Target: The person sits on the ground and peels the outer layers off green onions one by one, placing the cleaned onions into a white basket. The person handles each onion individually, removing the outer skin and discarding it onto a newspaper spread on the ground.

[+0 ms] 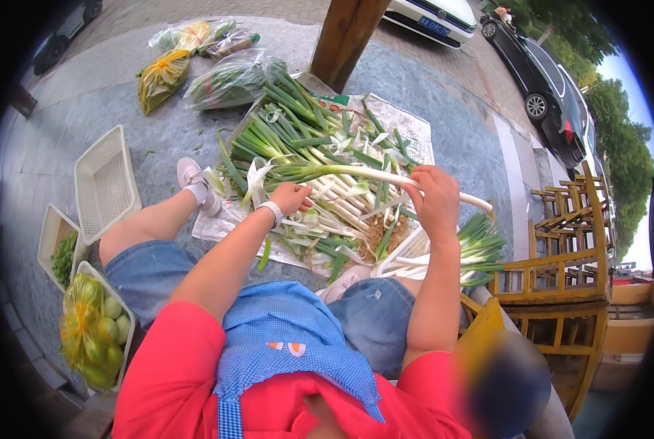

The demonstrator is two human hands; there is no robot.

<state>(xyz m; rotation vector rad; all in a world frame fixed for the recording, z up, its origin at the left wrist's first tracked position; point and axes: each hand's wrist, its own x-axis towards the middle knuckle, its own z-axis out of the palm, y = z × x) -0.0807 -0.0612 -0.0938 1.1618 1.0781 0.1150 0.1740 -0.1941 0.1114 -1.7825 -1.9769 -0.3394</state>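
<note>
My right hand grips a long Welsh onion by its white stem. The root end sticks out to the right of the hand, and the green leaves stretch left above the pile. My left hand, with a pale watch on the wrist, is just below the leaf end. Its fingers are loosely bent and apart, and I see nothing held in them. Under both hands lies a heap of Welsh onions, some with roots and loose peel, on a white woven sack. Stripped onions rest in a white basket at the right.
On the left stand an empty white basket, a basket with green herbs, and a basket with round green vegetables beside a yellow bag. Bagged vegetables lie ahead near a wooden post. Wooden chairs are stacked right.
</note>
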